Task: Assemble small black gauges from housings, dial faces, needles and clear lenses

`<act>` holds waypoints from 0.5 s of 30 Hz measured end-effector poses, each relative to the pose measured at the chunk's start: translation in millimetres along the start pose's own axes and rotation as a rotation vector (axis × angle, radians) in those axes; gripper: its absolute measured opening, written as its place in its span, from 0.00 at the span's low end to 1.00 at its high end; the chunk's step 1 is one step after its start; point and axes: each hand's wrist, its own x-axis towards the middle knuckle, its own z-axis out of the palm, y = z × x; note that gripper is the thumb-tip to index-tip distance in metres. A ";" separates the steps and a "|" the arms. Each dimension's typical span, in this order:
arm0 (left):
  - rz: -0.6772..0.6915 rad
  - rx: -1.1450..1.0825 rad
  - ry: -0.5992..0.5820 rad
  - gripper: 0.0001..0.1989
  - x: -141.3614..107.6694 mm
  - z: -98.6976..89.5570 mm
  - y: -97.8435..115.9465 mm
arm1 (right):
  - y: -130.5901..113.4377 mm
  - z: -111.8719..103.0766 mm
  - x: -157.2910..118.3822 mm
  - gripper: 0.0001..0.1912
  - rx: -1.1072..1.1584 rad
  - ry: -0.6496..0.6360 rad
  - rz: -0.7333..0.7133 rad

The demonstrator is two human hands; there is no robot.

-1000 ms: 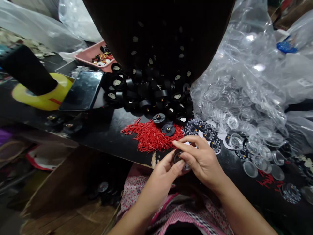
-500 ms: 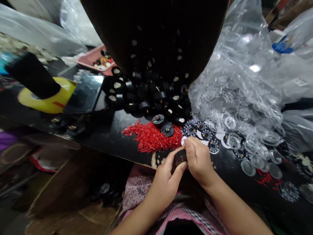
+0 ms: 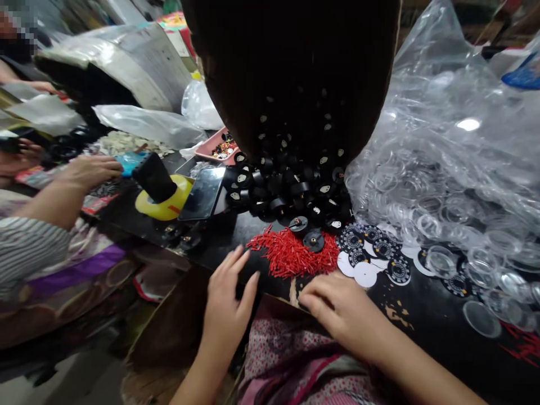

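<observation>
My left hand [image 3: 228, 295] hangs at the front edge of the table, left of the red pieces, with its fingers spread and nothing in it. My right hand [image 3: 343, 309] is over the table edge, its fingers curled toward the thumb; whatever is between the fingertips, if anything, is hidden. Just beyond lies a heap of small red plastic pointers [image 3: 295, 256], with two black round movements [image 3: 314, 241] on top. Printed black dial discs [image 3: 398, 270] and white discs [image 3: 365, 274] lie beyond and beside my right hand.
Black round parts [image 3: 278, 203] spill from a large dark container [image 3: 295, 50]. Clear plastic caps [image 3: 441, 261] and bags lie right. Left are a yellow tape roll [image 3: 183, 194], a phone [image 3: 203, 194] and a pink tray [image 3: 206, 147]. A co-worker's hand [image 3: 90, 170] reaches in.
My hands have come apart; the left has moved left and opened. The dark round piece between them is out of sight. The view has swung left, bringing a co-worker into sight.
</observation>
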 end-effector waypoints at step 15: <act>-0.352 -0.870 -0.401 0.26 37.6 53.9 54.2 | 24.6 -12.0 -4.6 0.26 0.120 0.217 0.165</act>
